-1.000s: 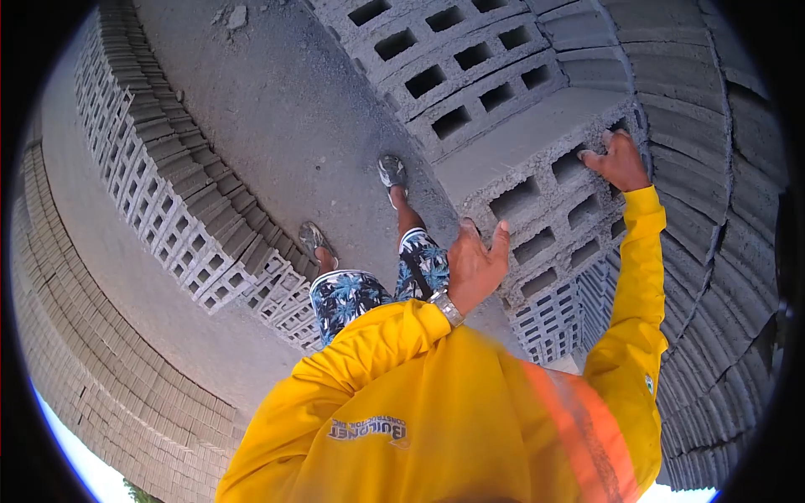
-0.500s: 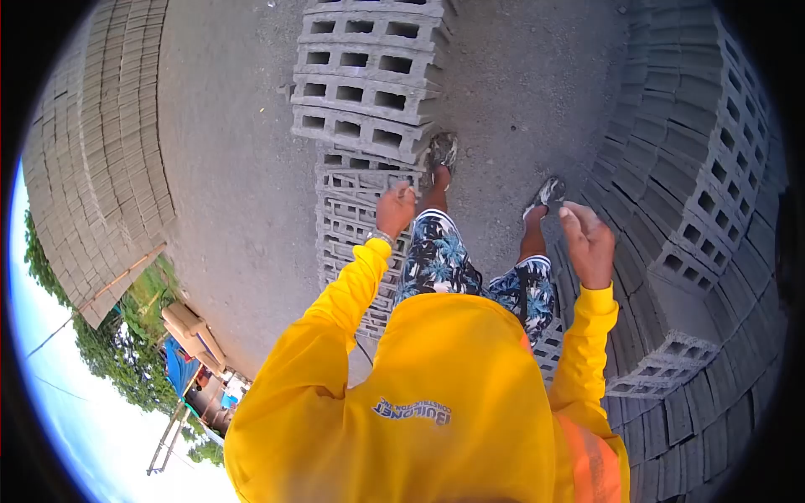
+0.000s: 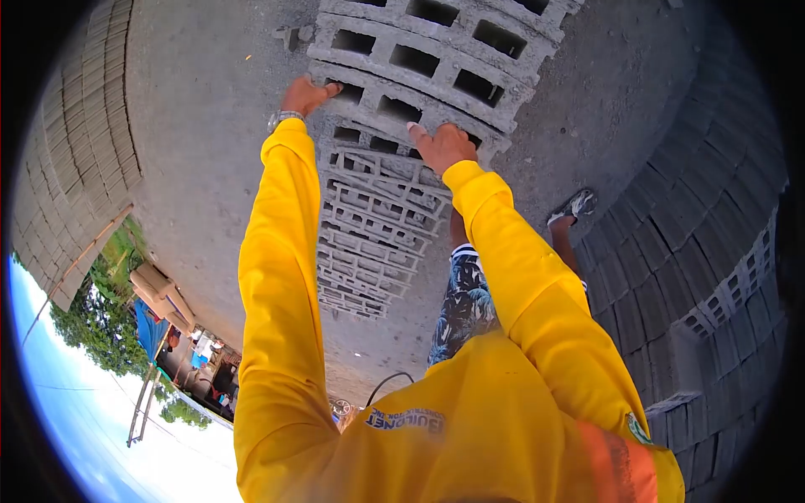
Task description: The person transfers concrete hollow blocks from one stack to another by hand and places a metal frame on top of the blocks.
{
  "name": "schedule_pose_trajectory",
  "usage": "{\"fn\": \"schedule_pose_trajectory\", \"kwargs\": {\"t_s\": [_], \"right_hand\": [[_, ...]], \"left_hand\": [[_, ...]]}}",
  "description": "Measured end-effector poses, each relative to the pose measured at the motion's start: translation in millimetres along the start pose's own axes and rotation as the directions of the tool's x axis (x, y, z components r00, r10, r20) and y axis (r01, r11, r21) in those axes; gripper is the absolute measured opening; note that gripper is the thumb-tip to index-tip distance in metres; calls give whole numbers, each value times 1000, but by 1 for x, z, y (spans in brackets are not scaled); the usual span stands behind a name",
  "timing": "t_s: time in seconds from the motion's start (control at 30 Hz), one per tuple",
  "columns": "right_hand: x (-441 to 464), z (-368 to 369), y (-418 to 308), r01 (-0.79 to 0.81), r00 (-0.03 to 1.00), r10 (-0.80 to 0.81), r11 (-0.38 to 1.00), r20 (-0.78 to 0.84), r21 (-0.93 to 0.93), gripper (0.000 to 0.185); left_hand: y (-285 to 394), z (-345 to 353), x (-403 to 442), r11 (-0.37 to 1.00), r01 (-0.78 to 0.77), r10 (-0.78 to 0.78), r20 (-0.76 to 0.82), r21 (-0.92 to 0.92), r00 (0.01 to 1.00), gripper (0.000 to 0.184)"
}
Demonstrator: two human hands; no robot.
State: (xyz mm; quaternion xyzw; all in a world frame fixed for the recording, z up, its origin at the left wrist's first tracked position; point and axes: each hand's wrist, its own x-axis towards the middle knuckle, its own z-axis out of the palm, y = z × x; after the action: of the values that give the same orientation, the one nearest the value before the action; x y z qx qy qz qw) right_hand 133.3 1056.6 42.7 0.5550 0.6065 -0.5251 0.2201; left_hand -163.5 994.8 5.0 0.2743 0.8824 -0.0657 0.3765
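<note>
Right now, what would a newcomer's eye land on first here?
Probably the bright yellow shirt, filling the bottom centre. Next, near top centre, the left hand and right hand on a grey hollow block. The bright sky at lower left also stands out.

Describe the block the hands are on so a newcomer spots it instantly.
At top centre is a stack of grey hollow blocks. Within it, find the lowest large-holed block in the picture. Unlike its neighbours, it has the left hand at one end and the right hand near the other.
</note>
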Motion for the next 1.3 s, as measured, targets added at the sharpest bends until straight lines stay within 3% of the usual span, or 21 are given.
{"fn": "schedule_pose_trajectory", "kwargs": {"t_s": [0.03, 0.13, 0.27, 0.3, 0.33, 0.4, 0.47, 0.53, 0.63, 0.73, 0.8, 0.97, 1.1, 1.2, 1.3], "right_hand": [[4, 3, 2, -18, 1000, 18, 1000, 10, 1, 64], [15, 18, 10, -62, 996, 63, 998, -55, 18, 76], [7, 32, -2, -166, 957, 175, 984, -232, 59, 78], [3, 36, 0, -183, 917, 210, 977, -338, 110, 70], [0, 34, 6, -177, 917, 215, 974, -337, 138, 66], [-9, 25, 29, -161, 920, 214, 970, -327, 182, 60], [-14, 22, 65, -116, 925, 178, 974, -335, 195, 52], [-26, -7, 110, -69, 946, 127, 978, -300, 196, 50], [-75, -63, 141, -87, 976, 123, 977, -180, 194, 50], [-137, -117, 183, 54, 935, -39, 998, -351, 34, 44], [-180, -156, 220, 118, 890, -104, 993, -445, 4, 43], [-289, -278, 309, 105, 804, -96, 994, -586, -19, 44], [-380, -372, 381, 4, 672, -16, 1000, -741, -18, 42], [-429, -422, 449, -96, 554, 40, 995, -832, -15, 44], [-465, -461, 517, -208, 475, 117, 978, -872, 18, 44]], "left_hand": [[8, -2, 2, 999, 37, -40, 92, 39, 995, 72], [-30, 26, 37, 961, -155, 159, -2, -229, 987, 62], [-40, 40, 22, 949, -254, 193, -296, -185, 936, 50], [-40, 44, 7, 952, -253, 184, -337, -175, 924, 48], [-37, 47, -11, 953, -252, 174, -379, -168, 909, 46], [3, 32, -75, 996, 15, -40, -289, -87, 957, 44], [28, 36, -128, 993, 104, -117, -297, -60, 948, 46], [50, 66, -193, 987, 151, -155, -462, -46, 873, 50], [79, 81, -262, 974, 196, -225, -455, -111, 862, 48], [143, 87, -334, 944, 196, -284, -355, -265, 891, 39], [182, 103, -378, 827, -87, -137, -349, -555, 927, 33], [306, 123, -478, 777, -165, 22, -236, -608, 971, 36], [410, 141, -547, 659, -319, 328, -121, -681, 937, 36], [483, 168, -590, 709, -412, 454, -76, -572, 888, 38], [538, 202, -618, 787, -458, 522, 50, -413, 851, 51]]}}
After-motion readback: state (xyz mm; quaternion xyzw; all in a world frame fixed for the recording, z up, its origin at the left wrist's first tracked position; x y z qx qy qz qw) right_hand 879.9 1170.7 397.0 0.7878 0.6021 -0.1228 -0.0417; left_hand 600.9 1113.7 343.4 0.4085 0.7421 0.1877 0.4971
